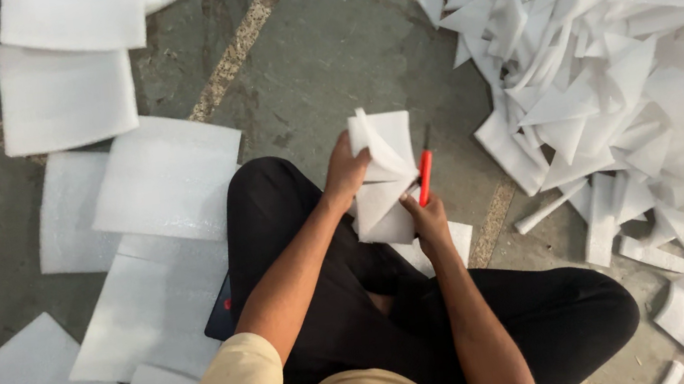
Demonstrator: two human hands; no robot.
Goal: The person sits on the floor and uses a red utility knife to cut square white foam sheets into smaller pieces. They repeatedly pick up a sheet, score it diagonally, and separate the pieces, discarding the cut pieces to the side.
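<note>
Left hand [346,172] pinches a folded foam sheet [384,176]; right hand [426,218] grips a red knife [425,177] beside it. Risk: blade slips toward left fingers if the sheet buckles.

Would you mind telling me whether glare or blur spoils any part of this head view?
Head view: the heap of white foam pieces at upper right is overexposed, edges washing out; the left hand and right hand with the red cutter are reasonably sharp; soft shadow lies under the legs; frame edges bend slightly.
</note>
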